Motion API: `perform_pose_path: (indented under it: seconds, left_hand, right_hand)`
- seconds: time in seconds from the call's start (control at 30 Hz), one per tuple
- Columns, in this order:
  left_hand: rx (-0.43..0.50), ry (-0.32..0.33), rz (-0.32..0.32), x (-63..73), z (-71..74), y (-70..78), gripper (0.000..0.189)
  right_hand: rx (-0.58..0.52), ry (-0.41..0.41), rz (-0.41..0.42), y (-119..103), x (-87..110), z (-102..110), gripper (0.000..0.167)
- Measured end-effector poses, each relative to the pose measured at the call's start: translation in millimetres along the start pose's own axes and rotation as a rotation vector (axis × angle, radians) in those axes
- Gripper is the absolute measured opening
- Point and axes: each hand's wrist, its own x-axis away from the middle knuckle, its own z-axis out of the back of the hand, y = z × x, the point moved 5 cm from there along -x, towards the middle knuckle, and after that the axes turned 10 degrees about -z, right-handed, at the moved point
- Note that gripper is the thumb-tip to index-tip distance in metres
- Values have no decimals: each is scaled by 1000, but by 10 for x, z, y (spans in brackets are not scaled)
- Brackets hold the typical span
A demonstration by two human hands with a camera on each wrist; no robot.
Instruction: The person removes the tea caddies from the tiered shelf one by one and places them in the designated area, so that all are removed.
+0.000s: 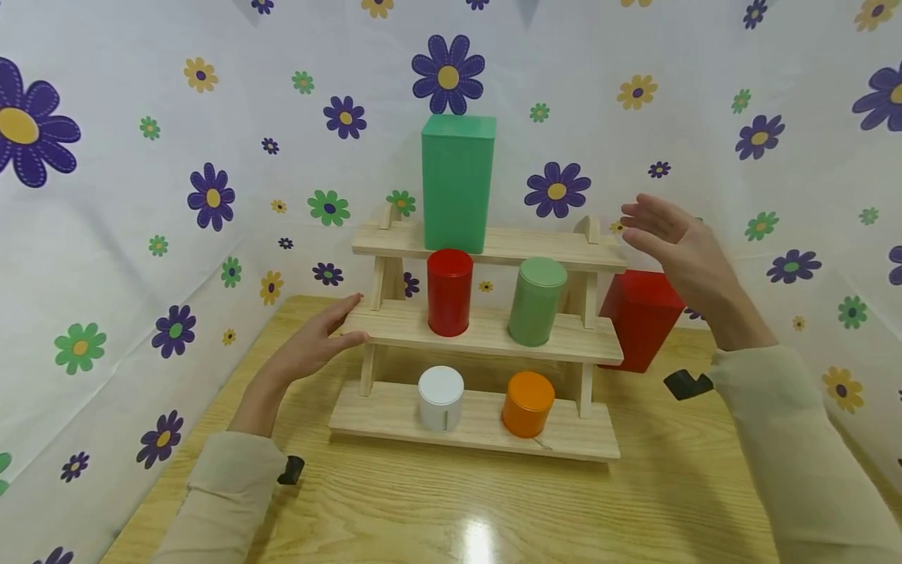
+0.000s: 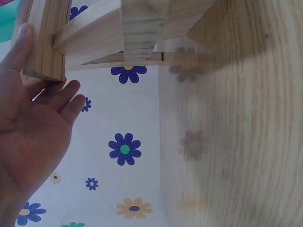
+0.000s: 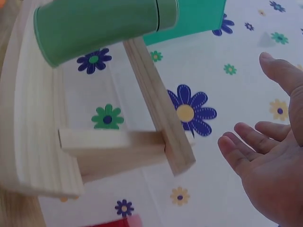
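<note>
A three-tier wooden display shelf (image 1: 479,439) stands on the table. My left hand (image 1: 310,348) holds the left end of its middle tier; in the left wrist view, the thumb lies on one side of the board (image 2: 47,42) and the fingers on the other. Raised beside the top tier's right end, my right hand (image 1: 665,243) is apart from the wood, its fingers extended and holding nothing. A tall green box (image 1: 458,184) stands on top. The middle tier bears a red canister (image 1: 449,294) and a light green canister (image 1: 538,301). Below sit a white tin (image 1: 441,399) and an orange tin (image 1: 528,405).
A red box (image 1: 637,321) stands on the table behind the shelf's right side, below my right hand. Flower-print sheeting (image 1: 282,141) encloses the back and sides. The wood-grain table (image 1: 395,509) extends in front of the shelf.
</note>
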Motion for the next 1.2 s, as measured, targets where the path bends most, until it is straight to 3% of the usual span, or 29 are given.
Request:
perform_pose_path:
  seconds: [0.37,0.93,1.2]
  left_hand:
    - [-3,0,3,2,7,-11,83]
    - [10,-5,-9,15,0,49,79]
    - [11,-1,-14,9,-8,32,79]
  right_hand:
    - [-27,-40,59,-390,-149,-273,80]
    - [-40,-113,69,-773,-451,-506,83]
    - [-102,-157,79,-958,-555,-613,85]
